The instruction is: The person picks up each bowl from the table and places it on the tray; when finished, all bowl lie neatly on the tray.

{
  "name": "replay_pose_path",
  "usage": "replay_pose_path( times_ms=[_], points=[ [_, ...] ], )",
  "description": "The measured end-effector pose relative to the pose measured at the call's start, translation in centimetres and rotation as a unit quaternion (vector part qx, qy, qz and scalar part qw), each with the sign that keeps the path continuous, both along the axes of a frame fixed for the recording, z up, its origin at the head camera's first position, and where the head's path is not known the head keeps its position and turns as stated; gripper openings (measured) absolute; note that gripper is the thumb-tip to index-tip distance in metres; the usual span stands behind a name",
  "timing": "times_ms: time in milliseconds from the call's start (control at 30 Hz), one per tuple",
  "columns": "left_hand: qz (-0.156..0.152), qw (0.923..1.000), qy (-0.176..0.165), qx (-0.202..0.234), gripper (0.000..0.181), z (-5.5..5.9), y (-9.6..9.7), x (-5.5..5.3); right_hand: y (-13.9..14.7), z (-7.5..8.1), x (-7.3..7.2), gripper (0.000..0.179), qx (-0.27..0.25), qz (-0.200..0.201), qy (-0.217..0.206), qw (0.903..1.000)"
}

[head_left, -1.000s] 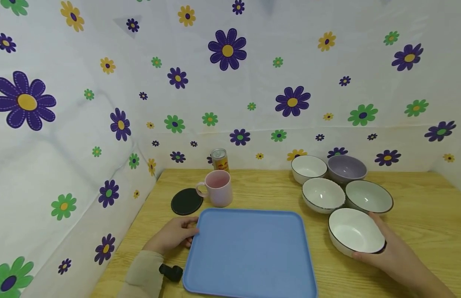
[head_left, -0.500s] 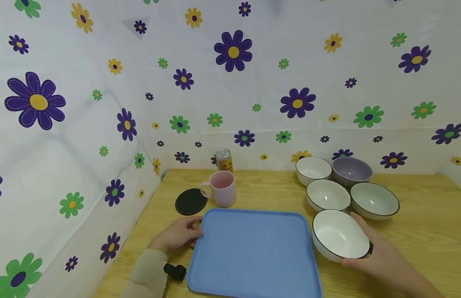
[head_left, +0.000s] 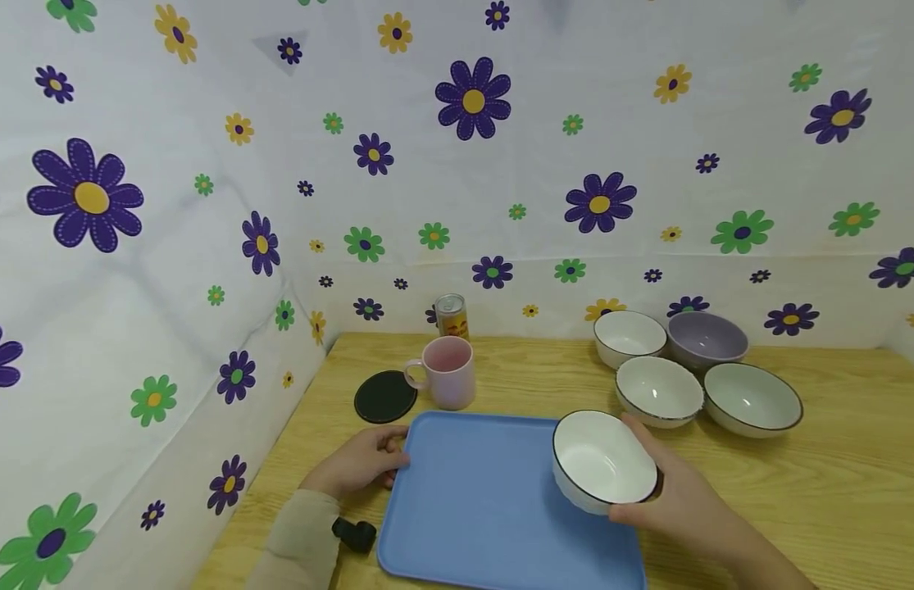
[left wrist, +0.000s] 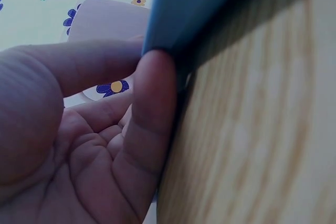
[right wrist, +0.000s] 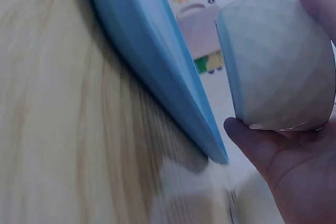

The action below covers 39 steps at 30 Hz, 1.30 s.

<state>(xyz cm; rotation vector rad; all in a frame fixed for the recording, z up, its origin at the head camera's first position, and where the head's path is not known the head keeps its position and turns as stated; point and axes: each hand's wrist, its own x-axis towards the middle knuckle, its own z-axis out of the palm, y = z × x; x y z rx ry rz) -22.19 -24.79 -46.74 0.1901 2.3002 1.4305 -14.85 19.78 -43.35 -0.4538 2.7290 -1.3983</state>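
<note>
A white bowl with a dark rim (head_left: 602, 460) hangs tilted over the right part of the blue tray (head_left: 486, 508); my right hand (head_left: 666, 492) grips it from the right, thumb and fingers round its wall (right wrist: 273, 66). My left hand (head_left: 361, 463) holds the tray's left edge near its far corner, the fingers pressed on the rim (left wrist: 152, 93). In the right wrist view the tray's edge (right wrist: 152, 72) lies just left of the bowl.
Three white bowls (head_left: 657, 389) and a lilac bowl (head_left: 706, 338) stand at the back right. A pink mug (head_left: 449, 370), a black coaster (head_left: 385, 396) and a can (head_left: 452, 315) stand behind the tray. A flowered cloth closes off the left and back.
My right hand has lifted the white bowl off the table and carried it left, from beside the other bowls to above the tray's right part. The left hand stayed on the tray.
</note>
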Motion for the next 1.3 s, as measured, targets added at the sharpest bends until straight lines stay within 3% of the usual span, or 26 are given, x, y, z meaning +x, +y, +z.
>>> replay_pose_path(
  times_ms=[567,800,1100,1300],
  points=[
    [0.009,1.0000,0.001,-0.003,0.061,0.2,0.1,0.6,-4.6,-1.0,-2.7,0.117,-0.034,0.030,-0.018,0.9988],
    [0.009,0.9999,0.005,-0.013,0.061,0.5,0.2,0.7,-5.5,-1.5,-3.6,0.120,-0.018,0.036,-0.023,0.9989],
    [0.015,0.9997,0.001,-0.020,0.059,0.6,0.1,0.9,-5.7,-0.8,-3.6,0.119,-0.025,0.057,-0.042,0.9972],
    [0.005,0.9994,0.018,-0.029,0.058,0.4,0.2,0.5,-6.2,-0.5,-4.5,0.119,0.008,0.065,-0.026,0.9975]
  ],
)
